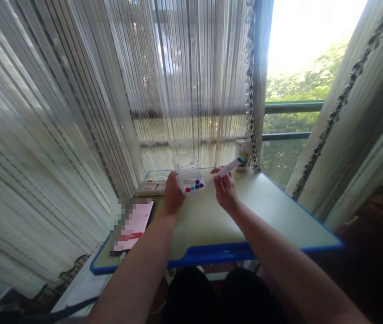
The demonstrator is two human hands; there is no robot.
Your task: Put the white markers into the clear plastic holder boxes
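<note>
My left hand (173,194) grips a small clear plastic case (189,176) whose lid stands open; several markers with red, blue and purple caps show at its front end. My right hand (224,186) pinches a white marker (229,167) with a dark blue-green cap. The marker points up and to the right, just beside the case. Both hands hover over the far middle of a pale green desk (279,216) with a blue rim.
A phone with a pink screen (132,225) lies at the desk's left edge. A flat printed packet (153,185) sits behind it. A small jar (242,153) stands at the back by the curtain. Striped curtains and a window with railings surround the desk.
</note>
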